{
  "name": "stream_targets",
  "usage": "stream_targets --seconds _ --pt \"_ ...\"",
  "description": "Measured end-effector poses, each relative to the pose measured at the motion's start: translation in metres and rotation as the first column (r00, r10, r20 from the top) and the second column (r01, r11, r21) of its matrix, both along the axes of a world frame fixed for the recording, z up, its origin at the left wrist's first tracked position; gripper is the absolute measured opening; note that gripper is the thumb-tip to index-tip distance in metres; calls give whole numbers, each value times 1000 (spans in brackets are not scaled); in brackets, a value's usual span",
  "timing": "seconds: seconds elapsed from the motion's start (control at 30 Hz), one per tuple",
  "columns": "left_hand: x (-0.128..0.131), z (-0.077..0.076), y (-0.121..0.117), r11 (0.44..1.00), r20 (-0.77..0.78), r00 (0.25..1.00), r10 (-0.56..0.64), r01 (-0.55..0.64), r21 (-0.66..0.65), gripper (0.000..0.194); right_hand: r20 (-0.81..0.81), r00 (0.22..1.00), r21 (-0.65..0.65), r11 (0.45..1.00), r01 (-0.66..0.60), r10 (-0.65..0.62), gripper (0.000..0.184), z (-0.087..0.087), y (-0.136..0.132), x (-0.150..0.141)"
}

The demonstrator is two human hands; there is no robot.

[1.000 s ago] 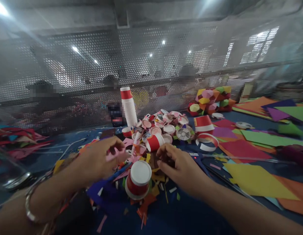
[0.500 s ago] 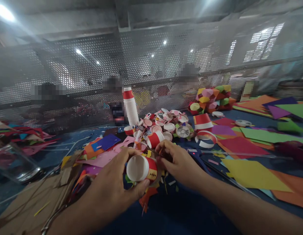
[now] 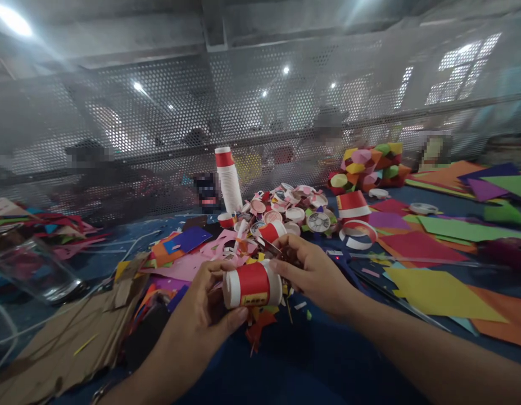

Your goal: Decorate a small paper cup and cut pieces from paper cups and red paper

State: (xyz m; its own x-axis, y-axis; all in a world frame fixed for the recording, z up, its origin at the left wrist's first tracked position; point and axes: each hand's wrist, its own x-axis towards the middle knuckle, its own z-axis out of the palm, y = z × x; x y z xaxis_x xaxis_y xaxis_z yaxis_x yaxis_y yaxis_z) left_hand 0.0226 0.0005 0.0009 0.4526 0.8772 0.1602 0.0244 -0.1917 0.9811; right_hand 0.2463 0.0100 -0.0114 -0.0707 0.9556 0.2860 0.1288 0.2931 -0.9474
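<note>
My left hand [image 3: 193, 329] is wrapped round a red and white paper cup [image 3: 254, 284], thumb below and fingers behind. The cup lies on its side in the air, with yellow printing on its red band. At its right end is my right hand [image 3: 317, 275], closed on what look like scissors [image 3: 269, 246]; a dark blade points up and left, and the handles are mostly hidden by the fingers. Just behind the hands lies another red and white cup piece [image 3: 272, 230], in front of a heap of cut cup bottoms [image 3: 294, 215].
A tall stack of paper cups [image 3: 230, 183] stands at the back. Coloured paper sheets [image 3: 441, 292] spread over the right, beside an upturned cup [image 3: 353, 206] and a cut ring [image 3: 358, 235]. Cardboard [image 3: 70, 343] and a clear glass [image 3: 43, 275] lie left.
My left hand has turned the cup, so its open mouth no longer faces me and its printed side shows. My right hand stays at the cup's right end.
</note>
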Motion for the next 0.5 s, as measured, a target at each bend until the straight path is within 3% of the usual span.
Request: stream_targets --seconds 0.17,0.3,0.5 --pt "-1 1 -2 982 -12 997 74 -75 -173 47 -46 999 28 1000 -11 13 17 1 -1 -2" --pt "2 0 -3 949 -24 999 27 -33 -314 43 -74 997 44 998 -34 37 20 2 -3 -2" --pt "2 -4 1 974 58 997 45 -31 -224 37 -13 1000 36 999 -11 12 21 0 -4 -3"
